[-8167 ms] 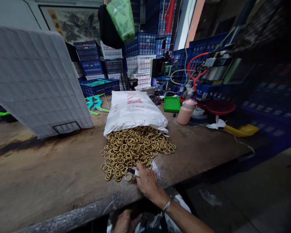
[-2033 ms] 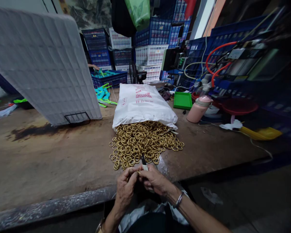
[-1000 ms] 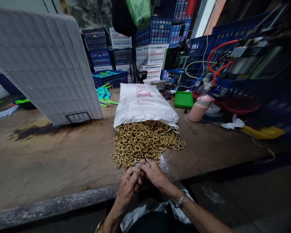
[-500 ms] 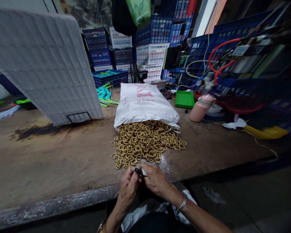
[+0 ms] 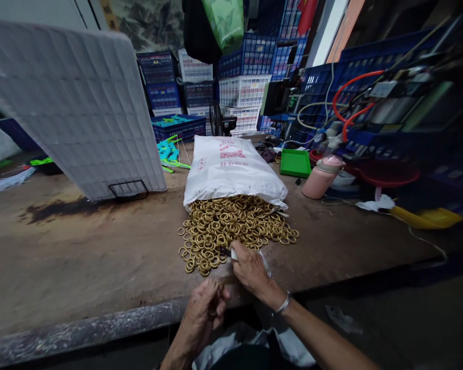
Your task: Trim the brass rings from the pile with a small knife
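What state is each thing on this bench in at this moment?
white sack: on its side, mouth open.
brass rings: loose heap spilled from the sack mouth.
right hand: at the heap's near edge, gripping a small tool.
left hand: curled shut at the table edge; contents unclear.
pink bottle: upright, lid on.
green tray: flat on the table.

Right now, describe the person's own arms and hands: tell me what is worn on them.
Both forearms are bare: no sleeves, no gloves. A thin silver-coloured bangle circles the wrist of the right hand. The left hand is ungloved too, and nothing worn shows on its forearm.
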Demonstrator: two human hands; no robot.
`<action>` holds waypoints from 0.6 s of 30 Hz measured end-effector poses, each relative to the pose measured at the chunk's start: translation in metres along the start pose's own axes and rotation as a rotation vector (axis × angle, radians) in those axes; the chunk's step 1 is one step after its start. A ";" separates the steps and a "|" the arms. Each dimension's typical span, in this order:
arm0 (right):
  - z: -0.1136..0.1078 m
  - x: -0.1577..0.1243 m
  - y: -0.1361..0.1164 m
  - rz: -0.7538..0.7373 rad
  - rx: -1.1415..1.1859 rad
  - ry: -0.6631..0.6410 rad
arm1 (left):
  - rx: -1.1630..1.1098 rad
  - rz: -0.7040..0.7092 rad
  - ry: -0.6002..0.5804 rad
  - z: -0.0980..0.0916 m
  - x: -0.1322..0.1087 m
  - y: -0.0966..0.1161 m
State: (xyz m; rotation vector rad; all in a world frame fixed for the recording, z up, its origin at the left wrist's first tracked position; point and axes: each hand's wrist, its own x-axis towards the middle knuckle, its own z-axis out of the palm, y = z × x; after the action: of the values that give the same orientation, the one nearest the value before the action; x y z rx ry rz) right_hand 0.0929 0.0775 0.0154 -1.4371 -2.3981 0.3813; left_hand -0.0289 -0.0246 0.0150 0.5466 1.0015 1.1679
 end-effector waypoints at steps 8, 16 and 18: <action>0.004 0.041 -0.011 0.006 -0.113 0.015 | -0.249 0.010 0.064 -0.009 0.000 0.007; 0.005 0.047 -0.013 0.024 -0.112 -0.007 | -0.367 -0.015 0.123 -0.021 0.007 0.005; 0.006 0.048 -0.010 0.025 -0.095 -0.003 | -0.313 0.006 0.132 -0.019 0.009 0.007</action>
State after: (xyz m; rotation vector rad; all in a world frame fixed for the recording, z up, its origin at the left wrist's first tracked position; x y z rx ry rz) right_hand 0.0613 0.1147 0.0203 -1.5092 -2.4325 0.2793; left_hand -0.0480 -0.0159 0.0083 0.2266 0.9051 1.3489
